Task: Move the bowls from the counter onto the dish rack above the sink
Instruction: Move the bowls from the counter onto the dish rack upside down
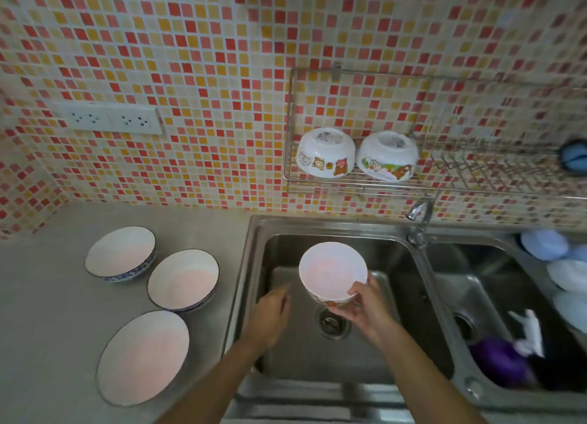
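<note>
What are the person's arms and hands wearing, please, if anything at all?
Nothing shows on either one. The left hand and right hand are bare, with no gloves, rings or watch visible. Both forearms are uncovered down to the frame edge, so no sleeves appear.

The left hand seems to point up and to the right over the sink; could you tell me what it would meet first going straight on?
Probably the bowl held by the right hand; depth is unclear, so the left hand might pass below it.
</note>
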